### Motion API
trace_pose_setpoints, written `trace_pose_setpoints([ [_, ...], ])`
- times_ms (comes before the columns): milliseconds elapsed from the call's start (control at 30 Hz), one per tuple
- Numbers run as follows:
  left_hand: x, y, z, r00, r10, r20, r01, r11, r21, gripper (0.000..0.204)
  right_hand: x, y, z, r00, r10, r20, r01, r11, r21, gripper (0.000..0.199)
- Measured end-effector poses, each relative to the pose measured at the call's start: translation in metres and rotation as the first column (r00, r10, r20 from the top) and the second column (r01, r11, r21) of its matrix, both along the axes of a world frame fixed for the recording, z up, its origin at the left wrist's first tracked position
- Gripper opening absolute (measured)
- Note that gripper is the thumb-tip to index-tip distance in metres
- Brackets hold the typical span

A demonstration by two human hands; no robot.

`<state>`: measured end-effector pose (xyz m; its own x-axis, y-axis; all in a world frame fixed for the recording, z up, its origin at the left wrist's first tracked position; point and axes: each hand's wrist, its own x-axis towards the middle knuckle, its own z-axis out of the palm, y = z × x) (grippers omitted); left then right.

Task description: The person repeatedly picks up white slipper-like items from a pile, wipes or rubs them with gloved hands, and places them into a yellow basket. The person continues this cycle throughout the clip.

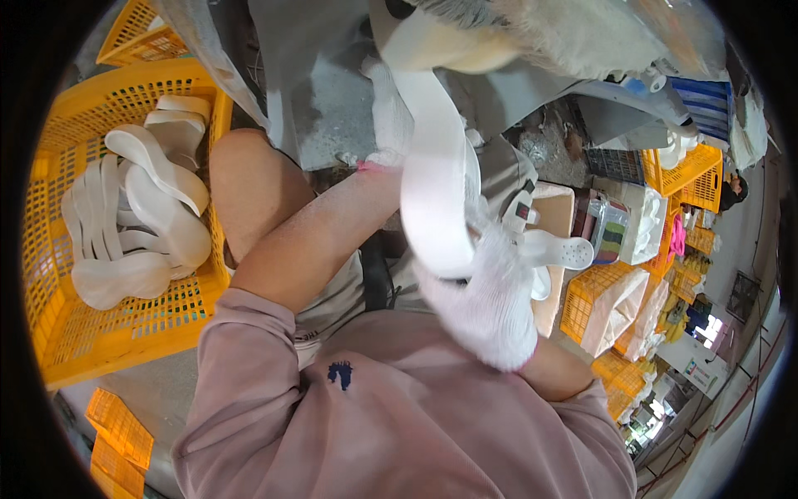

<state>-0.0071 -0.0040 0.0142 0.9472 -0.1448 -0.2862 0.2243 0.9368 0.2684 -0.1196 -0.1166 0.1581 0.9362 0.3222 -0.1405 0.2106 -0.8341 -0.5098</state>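
Both my hands wear white knit gloves and hold one long white shoe sole [434,179] upright in front of my chest. My right hand [490,303] grips its lower end. My left hand [389,116] holds it near the upper end, where the sole meets a rounded cream part [440,46] of a grey machine. My bare left forearm crosses from my pink sleeve up toward the sole.
A yellow plastic crate [108,324] at my left holds several white soles [141,224]. More yellow crates [598,291] and white parts [565,249] stand at the right. My bare knee [245,183] sits beside the left crate. A furry pale thing [565,33] lies at the top.
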Motion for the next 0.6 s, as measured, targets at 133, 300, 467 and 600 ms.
trace_pose_setpoints([
  [133,0.035,0.007,-0.005,0.983,0.182,0.037,-0.185,0.944,0.275,0.039,0.036,0.006,-0.016,0.978,-0.135,0.156,0.129,0.990,0.048,0.050],
  [300,0.055,0.025,-0.029,0.971,0.198,0.135,-0.239,0.752,0.614,0.041,0.100,0.030,-0.019,0.977,-0.011,0.213,0.033,0.994,-0.100,0.049],
  [467,0.034,0.021,-0.030,0.941,-0.209,0.265,0.033,0.837,0.546,0.042,0.078,0.018,-0.031,0.939,-0.065,0.339,0.046,0.997,0.064,0.054],
  [600,0.030,0.002,-0.009,0.961,0.271,-0.048,-0.268,0.961,0.063,0.049,0.112,0.038,-0.029,0.954,-0.200,0.225,0.214,0.976,-0.040,0.055],
])
